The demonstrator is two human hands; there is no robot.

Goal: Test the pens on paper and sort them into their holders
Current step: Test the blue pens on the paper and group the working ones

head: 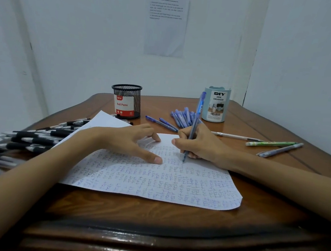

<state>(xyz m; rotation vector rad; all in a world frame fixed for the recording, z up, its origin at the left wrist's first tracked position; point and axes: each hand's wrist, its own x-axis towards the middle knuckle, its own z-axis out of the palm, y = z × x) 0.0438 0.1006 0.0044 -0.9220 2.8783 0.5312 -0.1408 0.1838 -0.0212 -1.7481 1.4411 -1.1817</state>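
Observation:
A white sheet of paper [175, 184] covered in blue scribbles lies on the wooden table [153, 214]. My right hand [201, 144] grips a blue pen [196, 118] upright, its tip touching the paper. My left hand [127, 140] presses flat on the sheet with spread fingers. A black mesh holder [126, 101] labelled "Ball Pens" stands at the back left. A light blue desk organizer [216, 104] stands at the back right. Several blue pens [181, 116] lie between the holders. A pile of black pens [29, 143] lies at the left.
At the right lie a white pen [237, 136], a green pen [271, 143] and a pale blue pen [280, 149]. White walls close in behind the table, with a printed sheet [166, 23] taped up. The table's dark front edge runs along the bottom.

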